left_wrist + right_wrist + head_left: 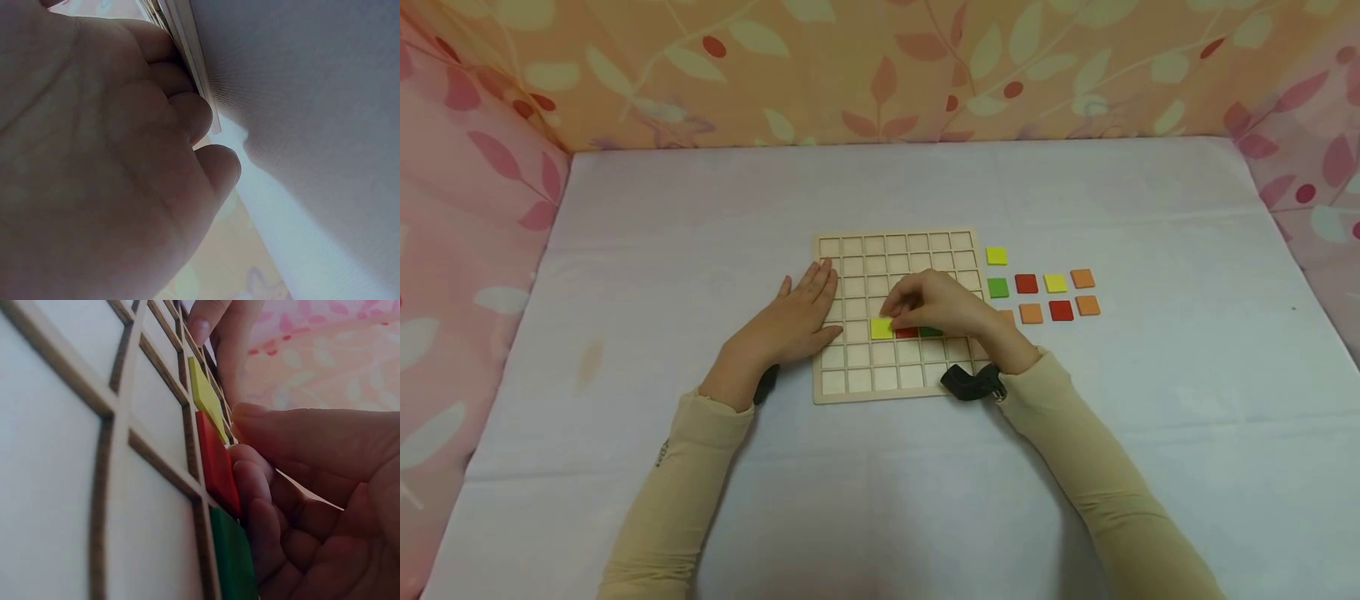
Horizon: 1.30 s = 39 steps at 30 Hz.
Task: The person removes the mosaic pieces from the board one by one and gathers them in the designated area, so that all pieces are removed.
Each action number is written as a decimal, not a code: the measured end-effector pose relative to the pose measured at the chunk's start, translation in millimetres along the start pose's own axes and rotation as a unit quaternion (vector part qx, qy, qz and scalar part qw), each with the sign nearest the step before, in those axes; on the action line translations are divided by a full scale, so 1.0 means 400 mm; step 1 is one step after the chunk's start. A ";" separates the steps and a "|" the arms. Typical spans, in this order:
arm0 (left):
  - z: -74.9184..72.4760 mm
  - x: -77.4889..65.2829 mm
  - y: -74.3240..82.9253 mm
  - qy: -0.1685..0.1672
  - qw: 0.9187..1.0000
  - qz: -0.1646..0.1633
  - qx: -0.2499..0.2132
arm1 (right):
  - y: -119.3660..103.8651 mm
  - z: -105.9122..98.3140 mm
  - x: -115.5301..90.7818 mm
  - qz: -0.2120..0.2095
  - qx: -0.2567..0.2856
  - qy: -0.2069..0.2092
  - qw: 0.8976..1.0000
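A light wooden grid board lies on the white cloth. My left hand rests on its left edge, fingers extended over the border squares; in the left wrist view that hand's fingers lie along the board's side. My right hand is over the middle of the board, its thumb and curled fingers at the upper right corner of a yellow tile. To the right of that tile, in the same row, sit a red tile and a green tile, both partly covered by the hand in the head view.
Right of the board lie several loose square tiles: yellow, green, red and orange among them. A black curved wrist piece overhangs the board's lower right. Floral cloth walls stand around the table.
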<state>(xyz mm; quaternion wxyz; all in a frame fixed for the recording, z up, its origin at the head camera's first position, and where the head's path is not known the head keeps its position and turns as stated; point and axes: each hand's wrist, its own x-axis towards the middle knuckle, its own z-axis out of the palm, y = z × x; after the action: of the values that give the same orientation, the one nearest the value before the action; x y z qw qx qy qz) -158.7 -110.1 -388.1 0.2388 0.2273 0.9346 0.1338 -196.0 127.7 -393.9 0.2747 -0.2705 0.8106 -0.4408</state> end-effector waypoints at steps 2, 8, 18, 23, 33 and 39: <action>-0.001 0.002 -0.001 -0.001 1.000 0.000 0.001 | -0.003 0.001 0.000 -0.003 -0.006 0.002 1.000; -0.002 0.003 -0.002 -0.003 1.000 -0.004 0.001 | -0.008 0.003 -0.001 -0.020 -0.017 0.003 1.000; 0.001 -0.001 -0.004 0.001 1.000 -0.003 -0.003 | -0.008 0.006 -0.001 -0.029 -0.025 0.007 0.999; 0.001 -0.001 -0.002 0.004 1.000 0.000 -0.001 | -0.015 0.003 -0.006 -0.030 -0.024 0.005 0.999; 0.002 0.002 -0.001 0.002 1.000 -0.001 -0.001 | -0.018 0.002 -0.009 -0.041 -0.006 0.003 0.999; 0.001 0.001 -0.001 0.001 1.000 0.000 -0.003 | -0.018 0.003 -0.008 -0.045 -0.013 0.010 0.999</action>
<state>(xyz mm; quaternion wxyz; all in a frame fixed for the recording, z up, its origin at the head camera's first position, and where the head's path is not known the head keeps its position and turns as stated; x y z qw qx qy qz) -158.9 -110.3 -388.9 0.2384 0.2259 0.9345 0.1370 -191.5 126.0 -387.5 0.2429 -0.3061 0.8059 -0.4448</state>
